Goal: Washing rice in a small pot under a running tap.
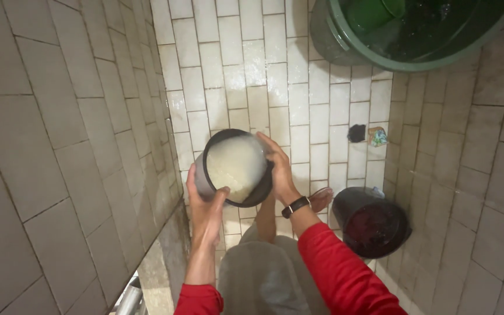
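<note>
A dark round pot (262, 192) filled with cloudy white water and what looks like rice is tilted toward me over the tiled floor. My left hand (205, 204) grips its near left rim, thumb hooked over the edge. On the pot's right side rests my right hand (280, 169), fingers curled against the rim, a dark wristwatch (296, 206) on the wrist. Both sleeves are red. My bare foot (321, 198) shows just below the pot.
A dark bucket (371, 224) stands on the floor at the right. A large green tub (403, 35) sits at the top right. A small dark drain (356, 133) and a colourful scrap (377, 137) lie near the right wall. Tiled walls close in on both sides.
</note>
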